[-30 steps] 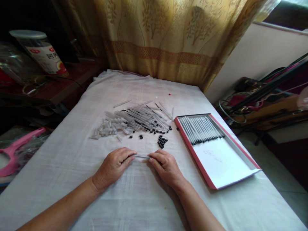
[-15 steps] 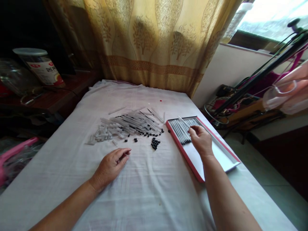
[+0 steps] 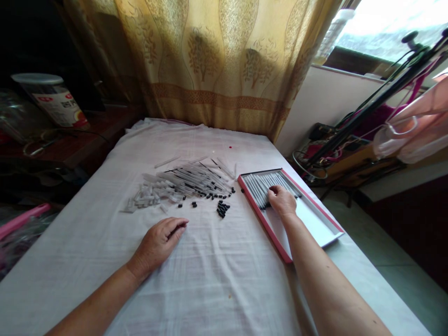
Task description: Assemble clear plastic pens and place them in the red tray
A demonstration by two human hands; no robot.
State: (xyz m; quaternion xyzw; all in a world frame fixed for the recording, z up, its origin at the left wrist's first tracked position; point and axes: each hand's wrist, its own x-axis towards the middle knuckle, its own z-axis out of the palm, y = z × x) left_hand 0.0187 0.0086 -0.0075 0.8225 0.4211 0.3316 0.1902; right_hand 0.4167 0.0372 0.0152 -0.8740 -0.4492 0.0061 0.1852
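My right hand [image 3: 282, 200] is low inside a shallow red-edged box [image 3: 261, 224], its fingertips closed on a slim clear pen with the row of pens [image 3: 258, 189]. That row lies side by side at the box's far end, black tips toward me; my hand covers part of it. On the cloth, my left hand [image 3: 159, 242] rests with its fingers curled and thumb against them, nothing visible in it. Beyond it spreads a pile of clear pen barrels and thin black-tipped refills [image 3: 196, 177]. Clear caps [image 3: 149, 193] lie at the pile's left, and small black plugs [image 3: 221, 208] are clustered nearer the box.
A white cloth [image 3: 196, 294] covers the table. To the left, a lidded canister [image 3: 58, 102] stands on a dark wooden surface. A patterned yellow curtain [image 3: 206, 56] hangs behind the table. A dark pole [image 3: 360, 112] and hanging pink cloth lie beyond the right edge.
My right hand has lowered into the box, bringing the pen it held slanted above the row down among the others. My left hand stays in place; the view has shifted slightly.
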